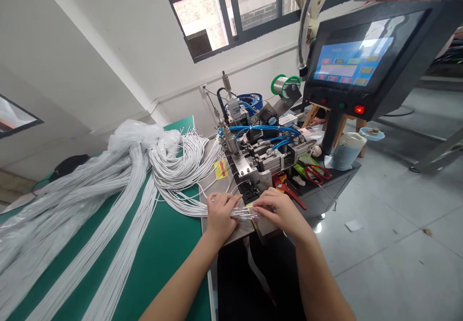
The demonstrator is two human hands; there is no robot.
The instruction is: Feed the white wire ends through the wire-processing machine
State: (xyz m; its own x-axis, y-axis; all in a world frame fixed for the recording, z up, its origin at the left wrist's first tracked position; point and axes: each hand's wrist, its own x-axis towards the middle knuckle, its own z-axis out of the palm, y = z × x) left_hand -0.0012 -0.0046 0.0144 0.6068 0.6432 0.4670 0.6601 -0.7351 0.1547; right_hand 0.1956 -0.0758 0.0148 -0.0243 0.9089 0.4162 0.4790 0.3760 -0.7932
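Observation:
My left hand [222,215] is closed around a bundle of white cables [188,208] at the front edge of the bench. Their stripped-looking ends poke out to the right of it. At those tips my right hand [277,208] pinches with thumb and forefinger, seemingly on one or more cable ends; exactly how many is too small to tell. Just beyond both hands stands a metal wire-processing machine [249,164] with blue air tubes. More white cables loop back from the bundle to a large coil [181,166] on the left.
A green mat [181,258] carries long cable bundles and plastic wrapping [133,135]. Red-handled scissors [318,174] and a red tool [291,193] lie right of the machine. A touchscreen [350,65], a green wire spool [285,85] and a plastic jug [345,152] stand behind.

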